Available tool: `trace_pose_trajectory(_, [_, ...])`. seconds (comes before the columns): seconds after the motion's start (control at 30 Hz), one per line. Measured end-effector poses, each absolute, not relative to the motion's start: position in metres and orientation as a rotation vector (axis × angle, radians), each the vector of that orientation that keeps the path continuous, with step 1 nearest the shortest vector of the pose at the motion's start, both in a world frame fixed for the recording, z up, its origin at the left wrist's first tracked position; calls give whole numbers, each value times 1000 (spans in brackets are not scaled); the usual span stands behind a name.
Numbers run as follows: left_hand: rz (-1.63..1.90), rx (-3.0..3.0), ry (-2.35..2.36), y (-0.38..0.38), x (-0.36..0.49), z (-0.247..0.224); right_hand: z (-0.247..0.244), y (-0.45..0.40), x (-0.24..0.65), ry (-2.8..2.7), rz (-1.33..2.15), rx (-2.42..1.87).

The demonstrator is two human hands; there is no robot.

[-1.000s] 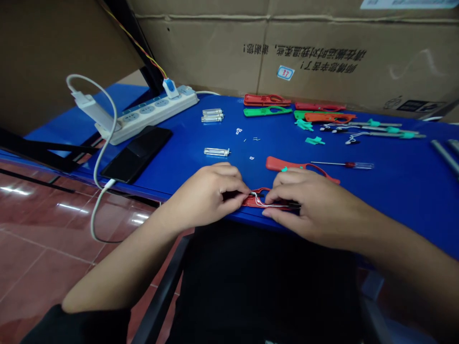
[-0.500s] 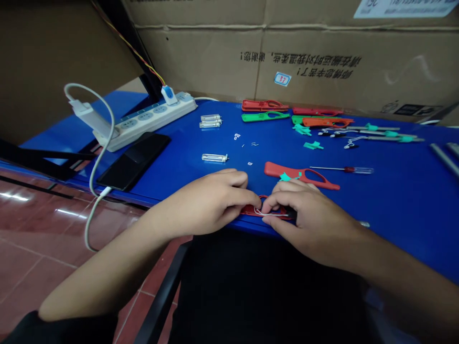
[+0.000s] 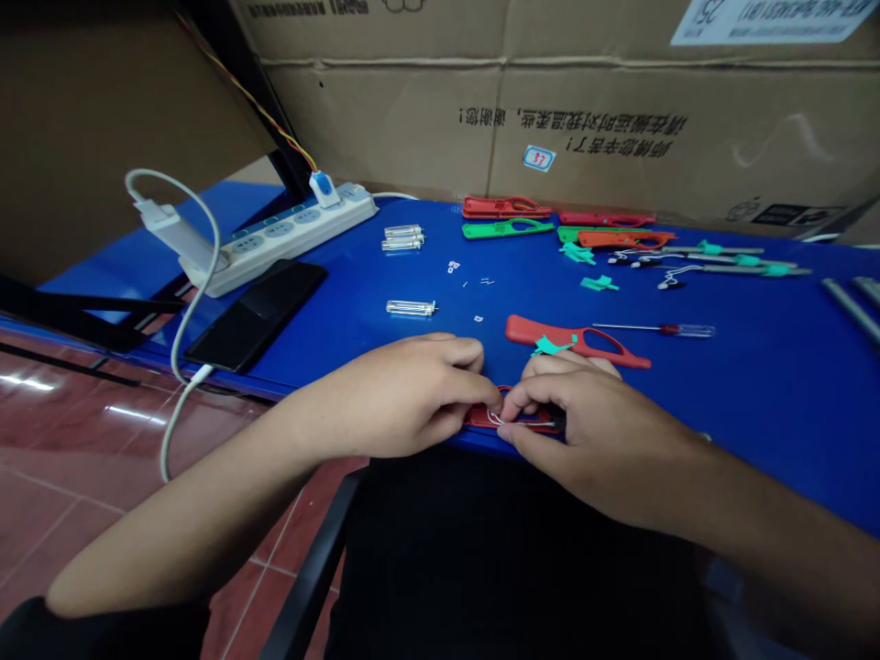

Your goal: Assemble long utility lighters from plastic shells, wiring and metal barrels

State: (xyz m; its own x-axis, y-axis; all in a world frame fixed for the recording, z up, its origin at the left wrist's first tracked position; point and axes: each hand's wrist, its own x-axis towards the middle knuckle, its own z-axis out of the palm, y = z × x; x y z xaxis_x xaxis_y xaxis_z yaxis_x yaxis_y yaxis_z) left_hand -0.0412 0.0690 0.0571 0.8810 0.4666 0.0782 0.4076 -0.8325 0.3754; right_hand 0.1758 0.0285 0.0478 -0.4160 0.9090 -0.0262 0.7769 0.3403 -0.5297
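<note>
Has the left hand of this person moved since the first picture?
Yes: judged against the unmoved screwdriver, the left hand has shifted rightward, its fingertips now closer to the right hand.

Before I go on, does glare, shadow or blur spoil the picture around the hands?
In the head view, glare streaks sit on the floor tiles, away from the work; in that view, too, the red shell looks dim between the left hand and right hand, and the white wires are hard to trace; in the head view again, the black clothing shows almost no detail.
</note>
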Motion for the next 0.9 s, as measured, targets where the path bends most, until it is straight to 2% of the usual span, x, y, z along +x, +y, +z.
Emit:
trace_pose_trajectory(0.5, [396, 2640, 647, 60, -43, 50, 49, 23, 178, -2387, 702, -1463])
trace_pose_trajectory(0.9, [306, 2717, 661, 59, -43, 53, 42, 23, 196, -2537, 455, -1151])
